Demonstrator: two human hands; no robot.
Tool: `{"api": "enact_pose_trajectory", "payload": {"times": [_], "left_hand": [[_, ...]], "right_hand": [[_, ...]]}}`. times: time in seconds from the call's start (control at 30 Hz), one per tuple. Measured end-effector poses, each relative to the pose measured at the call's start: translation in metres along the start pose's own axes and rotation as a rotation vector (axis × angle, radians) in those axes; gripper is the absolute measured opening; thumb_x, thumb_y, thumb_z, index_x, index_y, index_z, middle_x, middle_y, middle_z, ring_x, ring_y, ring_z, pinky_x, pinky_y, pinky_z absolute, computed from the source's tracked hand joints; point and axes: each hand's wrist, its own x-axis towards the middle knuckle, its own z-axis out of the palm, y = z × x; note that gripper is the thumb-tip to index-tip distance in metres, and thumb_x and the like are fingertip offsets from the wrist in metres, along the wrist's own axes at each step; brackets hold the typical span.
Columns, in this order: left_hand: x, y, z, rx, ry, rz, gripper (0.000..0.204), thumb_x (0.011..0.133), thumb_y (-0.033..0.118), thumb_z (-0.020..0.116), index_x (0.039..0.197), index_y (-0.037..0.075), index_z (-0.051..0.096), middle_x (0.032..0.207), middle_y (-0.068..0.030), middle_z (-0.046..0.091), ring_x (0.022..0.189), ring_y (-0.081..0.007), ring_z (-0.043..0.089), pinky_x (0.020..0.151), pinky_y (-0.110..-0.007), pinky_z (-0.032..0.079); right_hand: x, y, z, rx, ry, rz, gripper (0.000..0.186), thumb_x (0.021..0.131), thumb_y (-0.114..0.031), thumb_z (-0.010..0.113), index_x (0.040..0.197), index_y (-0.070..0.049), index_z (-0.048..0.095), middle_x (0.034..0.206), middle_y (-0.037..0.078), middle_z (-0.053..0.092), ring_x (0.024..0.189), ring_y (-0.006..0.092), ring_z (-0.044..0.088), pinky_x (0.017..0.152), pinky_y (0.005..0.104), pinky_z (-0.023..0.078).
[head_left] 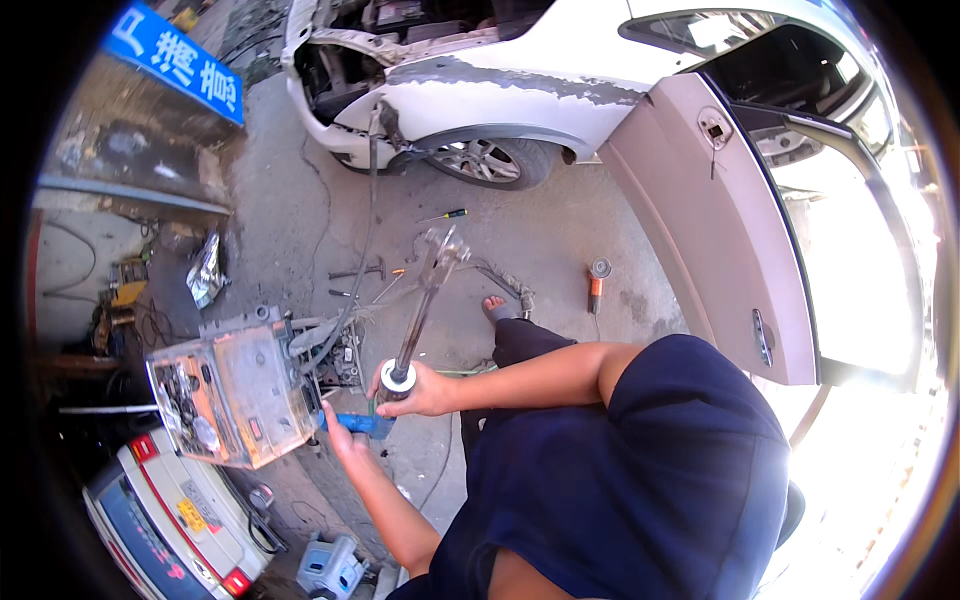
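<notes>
So the long metal-shafted tool (428, 300) is held up in front of the body, far end pointing toward the white car (470, 106) with the scraped fender. Right hand (418, 390) is closed round its base by the white ring (399, 377). Left hand (345, 440) is at the blue handle (368, 426), can't tell how tight. Boxy machine (262, 385) just left, then hammer (357, 272), screwdriver (445, 215) and orange angle grinder (597, 286) on the floor (560, 225)
</notes>
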Motion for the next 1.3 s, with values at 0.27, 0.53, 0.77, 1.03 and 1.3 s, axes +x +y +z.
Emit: {"api": "enact_pose_trajectory", "payload": {"times": [0.27,0.53,0.77,1.03,1.3], "left_hand": [[0.0,0.038,0.043,0.158,-0.095,0.196,0.059,0.086,0.04,0.07,0.12,-0.003,0.047,0.101,-0.0129,0.054,0.085,-0.0227,0.055,0.077,-0.037,0.049],[0.057,-0.001,0.067,0.509,-0.117,0.469,0.069,0.093,0.04,0.061,0.138,-0.005,0.035,0.134,-0.0202,0.047,0.116,-0.0294,0.051,0.1,-0.04,0.041],[0.126,0.054,0.062,0.648,0.087,0.644,0.06,0.088,0.032,0.066,0.128,-0.008,0.047,0.123,-0.0229,0.055,0.108,-0.0325,0.056,0.097,-0.041,0.041],[0.049,0.192,0.092,0.947,0.234,1.024,0.059,0.088,0.033,0.066,0.126,-0.009,0.048,0.114,-0.0199,0.059,0.097,-0.0311,0.057,0.089,-0.04,0.044],[0.011,0.202,0.132,0.963,0.273,1.107,0.064,0.089,0.037,0.064,0.128,-0.01,0.046,0.119,-0.024,0.057,0.105,-0.0351,0.056,0.095,-0.041,0.042]], "right_hand": [[0.059,-0.021,-0.05,0.156,-0.144,0.211,0.039,0.085,-0.035,0.072,0.105,-0.003,0.061,0.101,0.003,0.063,0.097,0.0137,0.056,0.088,0.0308,0.045],[0.093,-0.016,-0.069,0.202,0.085,0.305,0.028,0.085,-0.025,0.071,0.101,-0.004,0.063,0.097,0.003,0.064,0.092,0.0135,0.057,0.084,0.0317,0.046],[0.109,-0.005,-0.041,-0.035,-0.098,0.369,0.046,0.084,-0.038,0.073,0.109,-0.002,0.061,0.102,0.006,0.066,0.096,0.0169,0.058,0.089,0.0334,0.045],[0.117,-0.024,-0.008,0.143,-0.196,0.233,0.076,0.076,-0.032,0.081,0.136,-0.004,0.042,0.122,0.007,0.057,0.108,0.0167,0.053,0.086,0.0317,0.048],[0.118,-0.038,-0.027,0.23,-0.184,0.118,0.066,0.078,-0.029,0.08,0.13,-0.004,0.048,0.113,0.005,0.059,0.099,0.0144,0.054,0.082,0.0309,0.047]]}}
